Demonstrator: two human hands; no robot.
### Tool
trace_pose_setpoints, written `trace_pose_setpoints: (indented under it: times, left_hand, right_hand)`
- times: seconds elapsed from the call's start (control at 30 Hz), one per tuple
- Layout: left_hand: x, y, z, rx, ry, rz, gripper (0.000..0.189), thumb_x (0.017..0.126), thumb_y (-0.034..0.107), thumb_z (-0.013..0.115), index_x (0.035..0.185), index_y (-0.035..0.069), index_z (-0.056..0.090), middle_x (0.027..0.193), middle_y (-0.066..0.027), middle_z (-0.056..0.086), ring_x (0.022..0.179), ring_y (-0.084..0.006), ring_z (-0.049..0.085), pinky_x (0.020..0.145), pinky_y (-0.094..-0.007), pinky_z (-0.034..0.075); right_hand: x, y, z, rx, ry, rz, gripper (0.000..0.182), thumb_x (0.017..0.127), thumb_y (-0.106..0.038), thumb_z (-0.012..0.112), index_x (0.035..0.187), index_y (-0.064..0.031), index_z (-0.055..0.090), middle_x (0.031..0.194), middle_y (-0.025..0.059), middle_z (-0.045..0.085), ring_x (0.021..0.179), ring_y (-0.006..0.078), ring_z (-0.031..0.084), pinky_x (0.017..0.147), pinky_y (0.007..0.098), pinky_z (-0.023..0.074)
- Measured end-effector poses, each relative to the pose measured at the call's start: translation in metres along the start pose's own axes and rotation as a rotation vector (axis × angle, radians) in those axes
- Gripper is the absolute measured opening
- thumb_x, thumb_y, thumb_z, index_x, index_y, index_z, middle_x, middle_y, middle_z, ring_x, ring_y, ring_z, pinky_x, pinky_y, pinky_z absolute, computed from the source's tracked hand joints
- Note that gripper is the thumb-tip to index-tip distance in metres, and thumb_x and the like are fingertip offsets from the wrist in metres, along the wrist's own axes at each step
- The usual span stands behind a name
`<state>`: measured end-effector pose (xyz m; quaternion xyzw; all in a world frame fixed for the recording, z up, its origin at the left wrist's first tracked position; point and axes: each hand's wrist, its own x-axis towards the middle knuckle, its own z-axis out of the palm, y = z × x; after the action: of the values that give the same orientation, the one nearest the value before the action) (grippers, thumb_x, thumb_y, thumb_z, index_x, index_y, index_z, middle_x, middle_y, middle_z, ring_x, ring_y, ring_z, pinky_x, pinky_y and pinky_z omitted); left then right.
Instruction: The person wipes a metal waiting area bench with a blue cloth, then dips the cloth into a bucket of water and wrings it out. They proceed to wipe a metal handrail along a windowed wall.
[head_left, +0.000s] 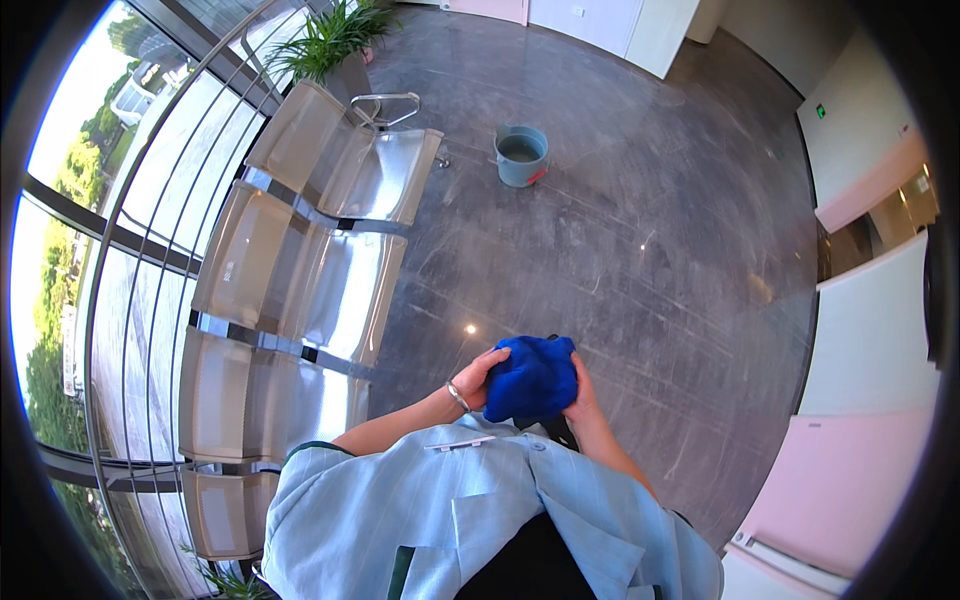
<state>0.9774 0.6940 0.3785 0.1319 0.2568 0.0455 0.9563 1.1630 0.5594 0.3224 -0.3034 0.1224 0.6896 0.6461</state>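
Note:
A bunched blue cloth is held up in front of my body, between both hands. My left hand grips its left side, the thumb lying over the upper edge. Against the cloth's right side is my right hand, its fingers mostly hidden behind the fabric. Beyond the hands, a grey-blue plastic bucket stands upright on the floor with dark-looking liquid inside and a red mark near its base.
To the left runs a row of perforated metal waiting chairs beside a metal railing and tall windows. A potted green plant stands at the row's far end. Grey marble-patterned floor stretches to pink-and-white walls at right.

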Motion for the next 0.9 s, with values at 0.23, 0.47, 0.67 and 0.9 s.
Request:
trace_pose_setpoints:
  times: [0.23,0.47,0.67,0.9]
  left_hand:
    - [0.151,0.091,-0.005,-0.073,0.202,0.066,0.059,0.086,0.036,0.067,0.135,0.01,0.044,0.125,-0.0115,0.058,0.115,-0.03,0.056,0.099,-0.0495,0.045]
    - [0.23,0.21,-0.02,-0.321,0.165,0.284,0.056,0.087,0.034,0.062,0.134,0.007,0.046,0.126,-0.013,0.058,0.115,-0.0282,0.057,0.104,-0.0441,0.04]
    - [0.343,0.325,-0.093,-0.488,0.296,0.272,0.059,0.088,0.037,0.06,0.136,0.007,0.043,0.128,-0.0132,0.057,0.117,-0.0299,0.055,0.105,-0.0476,0.039]
    - [0.52,0.469,-0.224,-0.415,0.599,0.278,0.052,0.087,0.029,0.062,0.133,0.008,0.048,0.123,-0.0116,0.06,0.112,-0.0284,0.058,0.1,-0.0455,0.044]
  right_hand:
    - [0.13,-0.136,0.102,-1.225,-0.139,-0.193,0.046,0.096,-0.038,0.051,0.129,-0.0051,0.052,0.118,0.0058,0.056,0.111,0.0131,0.05,0.1,0.0315,0.0354]
    - [0.314,-0.267,0.152,-1.298,-0.098,-0.275,0.035,0.096,-0.038,0.051,0.119,-0.0125,0.059,0.099,0.0013,0.06,0.091,0.0093,0.058,0.07,0.023,0.0429]
    - [0.517,-0.381,0.132,-1.378,0.232,0.083,0.031,0.094,-0.035,0.055,0.117,-0.0157,0.057,0.092,0.0001,0.062,0.077,0.0094,0.062,0.057,0.0242,0.0444]
    - [0.751,-0.477,0.069,-1.576,0.525,0.251,0.034,0.09,-0.035,0.057,0.117,-0.0133,0.056,0.091,0.0019,0.063,0.067,0.0123,0.06,0.05,0.0281,0.044]
